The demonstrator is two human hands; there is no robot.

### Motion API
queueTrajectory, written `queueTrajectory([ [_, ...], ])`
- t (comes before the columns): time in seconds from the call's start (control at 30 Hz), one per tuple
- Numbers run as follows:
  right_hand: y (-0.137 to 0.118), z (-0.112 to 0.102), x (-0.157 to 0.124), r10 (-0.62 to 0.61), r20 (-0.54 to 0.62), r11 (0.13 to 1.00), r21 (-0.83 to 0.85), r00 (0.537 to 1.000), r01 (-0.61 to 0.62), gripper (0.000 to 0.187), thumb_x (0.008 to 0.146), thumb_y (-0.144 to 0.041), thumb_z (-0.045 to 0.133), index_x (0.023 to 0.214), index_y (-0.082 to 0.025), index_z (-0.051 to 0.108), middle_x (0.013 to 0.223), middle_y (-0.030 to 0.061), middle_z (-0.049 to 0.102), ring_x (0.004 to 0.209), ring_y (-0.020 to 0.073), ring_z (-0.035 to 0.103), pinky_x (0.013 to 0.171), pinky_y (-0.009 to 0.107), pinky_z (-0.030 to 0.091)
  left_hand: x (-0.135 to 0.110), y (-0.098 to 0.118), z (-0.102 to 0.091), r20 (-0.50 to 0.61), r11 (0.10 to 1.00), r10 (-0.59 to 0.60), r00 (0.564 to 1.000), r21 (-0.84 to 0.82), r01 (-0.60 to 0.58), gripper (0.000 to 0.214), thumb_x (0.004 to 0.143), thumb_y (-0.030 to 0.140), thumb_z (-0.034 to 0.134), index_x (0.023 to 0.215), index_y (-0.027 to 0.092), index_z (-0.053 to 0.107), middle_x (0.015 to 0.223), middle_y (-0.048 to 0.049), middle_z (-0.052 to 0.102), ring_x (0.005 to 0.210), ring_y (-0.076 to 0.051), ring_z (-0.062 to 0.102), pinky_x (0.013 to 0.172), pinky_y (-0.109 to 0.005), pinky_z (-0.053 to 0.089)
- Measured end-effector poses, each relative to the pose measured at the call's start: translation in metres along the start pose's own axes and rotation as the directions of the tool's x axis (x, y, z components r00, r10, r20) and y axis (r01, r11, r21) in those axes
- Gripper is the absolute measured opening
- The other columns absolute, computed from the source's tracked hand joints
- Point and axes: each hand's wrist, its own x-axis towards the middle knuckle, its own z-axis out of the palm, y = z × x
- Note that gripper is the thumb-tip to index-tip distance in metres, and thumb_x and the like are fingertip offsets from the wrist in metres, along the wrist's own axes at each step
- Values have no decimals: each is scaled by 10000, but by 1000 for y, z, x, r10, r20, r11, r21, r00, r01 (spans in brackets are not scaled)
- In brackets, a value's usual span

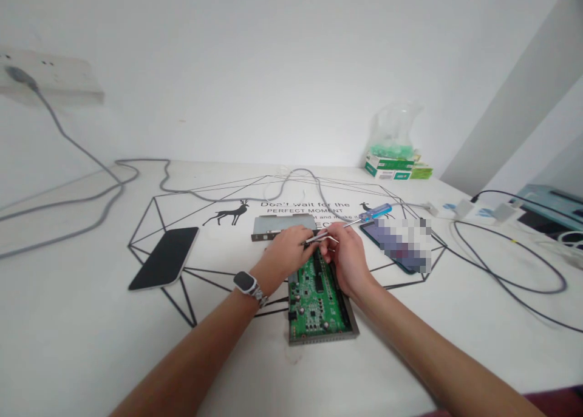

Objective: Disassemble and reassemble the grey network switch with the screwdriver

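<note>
A green circuit board point(316, 305) lies in a grey metal tray point(321, 337) on the white table, just in front of me. Both my hands are at its far end. My left hand point(286, 252), with a smartwatch point(246, 283) on the wrist, is closed around the end of thin metal tweezers point(321, 238). My right hand point(347, 254) is closed too, its fingers pinching the same tweezers from the other side. A grey metal cover plate point(273, 227) lies right behind the hands.
A phone point(166, 257) lies face down at left. A blue-handled screwdriver point(374, 212) and a second phone point(401, 244) lie at right. Grey and black cables point(510, 265) loop across the table. Small boxes and a plastic bag point(395, 156) stand by the wall.
</note>
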Motion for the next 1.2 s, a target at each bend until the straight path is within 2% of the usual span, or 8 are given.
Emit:
queueTrajectory([
  [0.13,0,1,-1,-36,39,999,12,999,35,163,700,-299,624,780,-218,507,687,-29,656,443,81,470,381,205,296,6,7,6,18,993,-84,996,82,82,355,1012,354,384,921,171,675,890,-96,659,812,-224,610,739,-318,443],
  [0.3,-3,0,-1,-61,85,998,-1,995,61,158,700,-265,614,810,-221,509,676,-36,652,438,83,468,375,200,306,1,11,-4,36,989,-122,992,86,119,444,1016,429,351,861,182,687,834,-90,689,740,-223,628,662,-310,417],
  [0.5,-9,-9,6,-47,91,991,-122,995,58,239,726,-300,658,899,-231,508,704,-41,650,459,94,516,368,190,331,-13,4,-20,75,977,-196,978,98,188,319,954,392,484,883,171,704,808,-97,709,738,-223,640,670,-310,429],
  [0.6,-8,-14,10,-102,147,962,-239,984,135,277,770,-356,666,964,-247,501,679,-66,612,456,102,534,363,189,349,-16,-4,-21,77,974,-211,974,105,203,295,945,340,482,872,166,709,785,-93,700,720,-220,634,664,-312,434],
  [0.73,-6,-16,15,-184,268,880,-383,946,280,293,825,-383,651,1053,-264,510,602,-95,530,433,108,521,379,196,377,-17,-9,-20,49,977,-193,980,98,187,319,956,318,459,843,154,708,791,-105,699,722,-228,631,675,-324,446],
  [0.97,-10,1,36,-284,373,776,-453,884,440,299,792,-300,679,1063,-262,561,700,-56,605,513,114,559,461,215,429,-17,-16,-22,30,971,-240,970,24,240,278,934,298,488,834,167,711,789,-94,708,702,-221,625,658,-319,440],
  [1.1,-18,18,54,-337,408,714,-477,849,513,172,833,-324,637,976,-252,575,666,-52,594,462,103,538,420,206,391,-17,-22,-24,33,958,-287,957,25,286,252,915,318,524,828,164,705,769,-88,699,701,-223,622,657,-321,431],
  [1.2,-26,29,64,-332,421,722,-463,844,514,149,827,-351,655,878,-235,576,672,-38,615,408,92,532,374,204,368,-17,-24,-26,31,943,-332,943,26,331,244,905,343,547,842,167,703,749,-77,692,688,-210,614,640,-307,421],
])
